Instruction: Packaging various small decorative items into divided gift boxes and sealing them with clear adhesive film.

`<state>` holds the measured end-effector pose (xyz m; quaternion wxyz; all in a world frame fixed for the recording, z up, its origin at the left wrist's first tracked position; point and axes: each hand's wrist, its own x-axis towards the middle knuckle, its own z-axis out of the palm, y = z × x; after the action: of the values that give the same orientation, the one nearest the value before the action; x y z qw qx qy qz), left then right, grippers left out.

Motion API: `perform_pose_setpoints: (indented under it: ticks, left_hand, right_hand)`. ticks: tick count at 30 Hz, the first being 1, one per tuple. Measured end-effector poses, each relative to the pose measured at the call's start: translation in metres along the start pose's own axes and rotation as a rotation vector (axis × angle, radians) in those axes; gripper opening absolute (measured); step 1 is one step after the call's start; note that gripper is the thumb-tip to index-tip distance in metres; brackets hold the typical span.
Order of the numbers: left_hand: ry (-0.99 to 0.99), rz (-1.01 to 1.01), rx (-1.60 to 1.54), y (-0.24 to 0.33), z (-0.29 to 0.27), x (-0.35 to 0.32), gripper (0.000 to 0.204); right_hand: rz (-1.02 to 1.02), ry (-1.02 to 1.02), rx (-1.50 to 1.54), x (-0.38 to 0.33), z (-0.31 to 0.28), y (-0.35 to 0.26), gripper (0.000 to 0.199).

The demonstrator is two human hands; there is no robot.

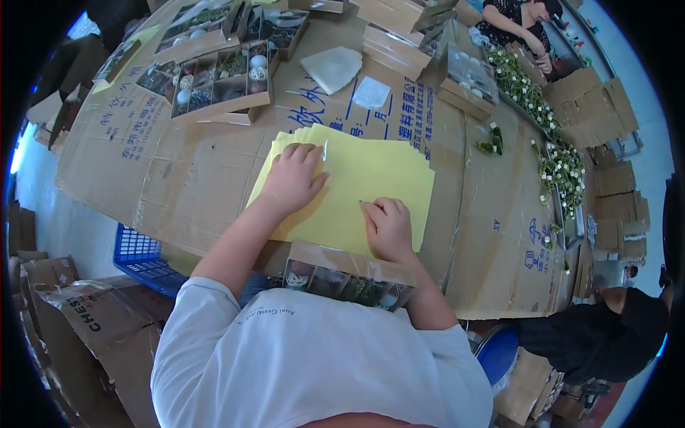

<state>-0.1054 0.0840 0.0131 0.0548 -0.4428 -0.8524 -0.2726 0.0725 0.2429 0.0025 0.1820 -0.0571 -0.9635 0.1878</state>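
Note:
A stack of yellow paper sheets [349,164] lies fanned on the cardboard-covered table in front of me. My left hand [291,180] rests on its left part, fingers bent a little and thumb held apart. A small shiny clear strip [325,150] shows beside its fingertips. On the lower right of the stack, my right hand [389,227] has its fingers curled in, with a tiny dark tip at the thumb side; what it holds, if anything, is too small to name. Between my forearms, against my body, stands a divided cardboard box [349,265] with a clear front and decorations inside.
Similar filled boxes [225,78] crowd the far left, and more boxes [467,78] stand at the far right. A white sheet [332,69] lies beyond the paper. Green sprigs [564,175] fill trays along the right edge. A blue basket [146,257] is at left; two people are at right.

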Motion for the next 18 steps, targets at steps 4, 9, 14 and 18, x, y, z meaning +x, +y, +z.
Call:
perform_pose_setpoints:
  ticks: [4,9,14,18]
  left_hand:
    - [-0.141,0.102,-0.55,0.011,-0.02,0.0,0.035]
    - [-0.488,0.13,-0.795,0.018,-0.016,-0.001,0.042]
    - [-0.241,-0.501,-0.668,0.019,-0.041,-0.002,0.047]
    - [-0.5,0.433,-0.607,0.05,-0.078,-0.024,0.047]
  right_hand:
    - [-0.042,0.271,0.096,0.011,-0.007,-0.007,0.039]
    - [-0.291,0.22,0.204,0.032,-0.019,0.006,0.024]
    - [-0.164,0.276,0.517,0.035,-0.065,-0.01,0.011]
    - [0.203,-0.144,1.006,0.02,-0.088,-0.018,0.007]
